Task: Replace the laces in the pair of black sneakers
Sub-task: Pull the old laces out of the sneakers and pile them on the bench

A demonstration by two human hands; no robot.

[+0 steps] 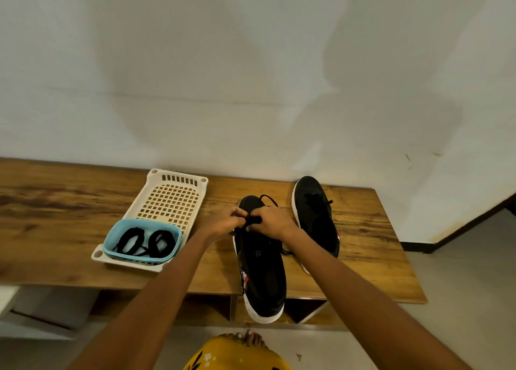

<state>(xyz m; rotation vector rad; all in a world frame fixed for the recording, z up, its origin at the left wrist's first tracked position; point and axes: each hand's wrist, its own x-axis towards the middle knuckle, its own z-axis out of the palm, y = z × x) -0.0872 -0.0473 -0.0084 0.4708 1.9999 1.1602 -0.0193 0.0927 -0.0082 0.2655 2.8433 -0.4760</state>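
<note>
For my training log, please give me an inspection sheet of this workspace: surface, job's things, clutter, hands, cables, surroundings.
Surface: wooden bench, with open compartments under it.
Job's things: near sneaker lies with its heel past the front edge; far sneaker lies beside it, laces in. Two coiled black laces lie in a blue tub, which sits in a cream basket.
Clutter: nothing seen.
Hands: left hand and right hand both pinch the lace at the near sneaker's front.
Cables: nothing seen.
Surroundings: white wall behind; pale floor; a bare foot and yellow cloth below.
</note>
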